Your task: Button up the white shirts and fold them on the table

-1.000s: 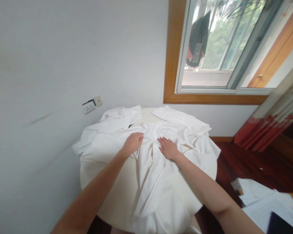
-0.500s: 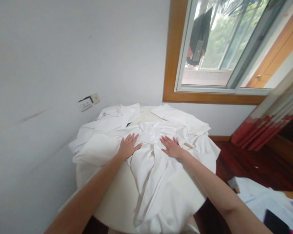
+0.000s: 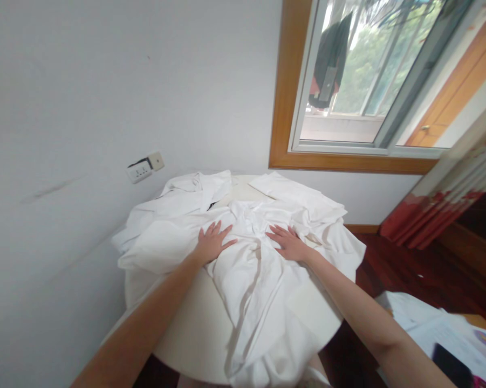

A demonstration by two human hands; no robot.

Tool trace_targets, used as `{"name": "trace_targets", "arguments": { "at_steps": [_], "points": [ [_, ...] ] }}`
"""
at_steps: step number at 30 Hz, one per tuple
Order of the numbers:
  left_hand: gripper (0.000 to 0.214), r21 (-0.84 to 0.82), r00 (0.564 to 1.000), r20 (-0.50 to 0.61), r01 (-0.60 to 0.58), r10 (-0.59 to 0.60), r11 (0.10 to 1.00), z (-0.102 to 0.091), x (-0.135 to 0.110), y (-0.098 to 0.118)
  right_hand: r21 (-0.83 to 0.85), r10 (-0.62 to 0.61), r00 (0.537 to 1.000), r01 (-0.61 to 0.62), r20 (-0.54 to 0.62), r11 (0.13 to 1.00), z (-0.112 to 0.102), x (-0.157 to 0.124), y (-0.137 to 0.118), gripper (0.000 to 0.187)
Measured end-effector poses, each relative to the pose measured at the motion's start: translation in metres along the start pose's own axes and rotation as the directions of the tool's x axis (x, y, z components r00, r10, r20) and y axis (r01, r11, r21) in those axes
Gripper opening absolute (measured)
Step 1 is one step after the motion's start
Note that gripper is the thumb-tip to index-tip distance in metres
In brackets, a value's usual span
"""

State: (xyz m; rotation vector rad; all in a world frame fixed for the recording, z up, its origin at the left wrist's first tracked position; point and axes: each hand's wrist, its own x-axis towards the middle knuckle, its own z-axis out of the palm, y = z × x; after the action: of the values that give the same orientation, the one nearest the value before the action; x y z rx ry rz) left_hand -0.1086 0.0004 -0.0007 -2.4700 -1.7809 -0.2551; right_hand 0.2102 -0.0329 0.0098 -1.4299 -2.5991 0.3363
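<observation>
A rumpled white garment (image 3: 262,280), which looks like a shirt, lies spread over a round cream table (image 3: 186,323). Its lower end hangs past the table's near edge. My left hand (image 3: 212,245) rests flat on the cloth left of the middle, fingers spread. On the other side, my right hand (image 3: 287,243) also presses flat on it, fingers spread. Between the hands the fabric is bunched around what may be a collar. Neither hand grips anything.
More white cloth (image 3: 194,188) is heaped at the back left, and a folded white piece (image 3: 295,191) lies at the back right. A wall socket (image 3: 139,171) is close to the table. Papers (image 3: 432,328) and a dark phone (image 3: 452,364) sit at lower right.
Both hands stay flat on the garment. They have spread very slightly apart, and the cloth folds between them have shifted a little. The view has moved slightly.
</observation>
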Motion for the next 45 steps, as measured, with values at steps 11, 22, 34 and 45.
{"name": "trace_targets", "arguments": {
  "at_steps": [11, 22, 34, 45],
  "points": [
    [0.032, -0.073, 0.951, -0.160, -0.280, 0.266, 0.957, -0.027, 0.051, 0.043, -0.047, -0.007, 0.984, -0.001, -0.179, 0.999, -0.033, 0.035, -0.018, 0.033],
    [0.054, -0.075, 0.996, -0.045, -0.075, 0.072, 0.994, 0.014, 0.056, 0.041, -0.124, 0.231, 0.972, -0.235, -0.050, 0.964, 0.001, 0.056, -0.032, 0.058],
    [0.058, -0.075, 1.000, 0.021, 0.011, -0.010, 0.997, 0.007, 0.070, 0.052, -0.012, 0.176, 0.976, -0.179, -0.131, 0.984, 0.002, 0.040, -0.027, 0.044],
    [0.032, -0.031, 0.951, -0.302, -0.079, 0.066, 0.996, -0.032, 0.114, 0.030, 0.012, 0.163, 0.948, -0.166, -0.274, 0.986, 0.005, 0.048, -0.028, 0.030]
  ]
}}
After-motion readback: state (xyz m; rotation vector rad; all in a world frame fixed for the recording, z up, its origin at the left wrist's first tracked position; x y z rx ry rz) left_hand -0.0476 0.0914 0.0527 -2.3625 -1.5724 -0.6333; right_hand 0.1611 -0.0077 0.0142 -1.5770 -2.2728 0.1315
